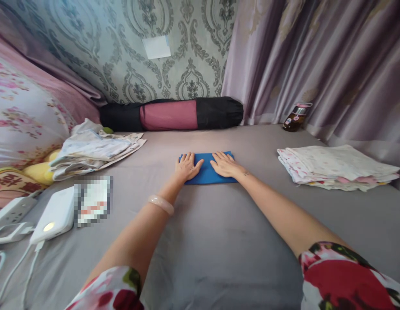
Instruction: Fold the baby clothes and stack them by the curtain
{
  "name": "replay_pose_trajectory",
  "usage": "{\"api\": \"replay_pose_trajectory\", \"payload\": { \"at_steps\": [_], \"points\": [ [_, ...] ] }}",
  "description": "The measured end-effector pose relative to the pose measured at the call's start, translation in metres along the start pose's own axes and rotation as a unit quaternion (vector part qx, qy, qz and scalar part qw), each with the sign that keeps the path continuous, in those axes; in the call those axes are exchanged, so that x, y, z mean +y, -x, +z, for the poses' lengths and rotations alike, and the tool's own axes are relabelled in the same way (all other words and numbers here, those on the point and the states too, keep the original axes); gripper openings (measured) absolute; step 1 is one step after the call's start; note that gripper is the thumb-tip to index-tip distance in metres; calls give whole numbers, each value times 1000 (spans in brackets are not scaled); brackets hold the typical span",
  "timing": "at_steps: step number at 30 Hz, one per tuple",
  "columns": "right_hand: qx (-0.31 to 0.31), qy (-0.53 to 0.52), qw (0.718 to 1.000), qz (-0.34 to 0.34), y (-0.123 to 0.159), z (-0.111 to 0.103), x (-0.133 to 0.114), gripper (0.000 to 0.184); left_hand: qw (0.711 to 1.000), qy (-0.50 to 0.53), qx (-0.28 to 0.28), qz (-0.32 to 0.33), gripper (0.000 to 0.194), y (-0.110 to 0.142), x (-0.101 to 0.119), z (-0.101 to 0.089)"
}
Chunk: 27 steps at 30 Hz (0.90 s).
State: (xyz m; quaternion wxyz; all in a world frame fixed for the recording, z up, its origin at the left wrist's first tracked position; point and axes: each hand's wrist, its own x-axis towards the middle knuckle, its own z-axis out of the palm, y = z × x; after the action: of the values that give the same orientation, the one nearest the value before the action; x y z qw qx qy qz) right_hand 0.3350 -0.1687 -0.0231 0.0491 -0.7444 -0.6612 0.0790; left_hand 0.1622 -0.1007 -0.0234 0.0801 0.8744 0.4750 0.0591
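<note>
A blue folded cloth lies flat on the grey sheet in the middle of the view. My left hand rests palm down on its left end, thumb out toward the middle. On its right end lies my right hand, also flat with the fingers spread. Neither hand grips the cloth; both only press or rest on it. Part of the cloth is covered by the hands.
A stack of folded white cloths sits at right, another folded pile at left. Behind lie a black and pink rolled bag and a bottle. A white power bank with cables and a power strip occupy the near left.
</note>
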Motion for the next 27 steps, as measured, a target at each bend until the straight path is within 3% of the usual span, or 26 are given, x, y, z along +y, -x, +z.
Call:
{"api": "replay_pose_trajectory", "payload": {
  "at_steps": [3, 10, 16, 20, 27],
  "points": [
    [37, 6, 998, -45, 5, 3, 14, 61, 1000, -6, 10, 8, 72, 1, -9, 2],
    [67, -2, 997, -48, 10, 8, 14, 58, 1000, -13, 12, 6, 72, 0, -10, 7],
    [134, 1, 990, 31, 11, 11, 14, 59, 993, 7, 95, -70, 66, 3, -13, 8],
    [123, -10, 989, 83, 7, 16, 16, 64, 998, 2, 34, -59, 68, 0, -16, 10],
    [107, -4, 990, 87, 2, 18, 20, 65, 998, 0, 25, -60, 69, -4, -17, 11]
  ]
}}
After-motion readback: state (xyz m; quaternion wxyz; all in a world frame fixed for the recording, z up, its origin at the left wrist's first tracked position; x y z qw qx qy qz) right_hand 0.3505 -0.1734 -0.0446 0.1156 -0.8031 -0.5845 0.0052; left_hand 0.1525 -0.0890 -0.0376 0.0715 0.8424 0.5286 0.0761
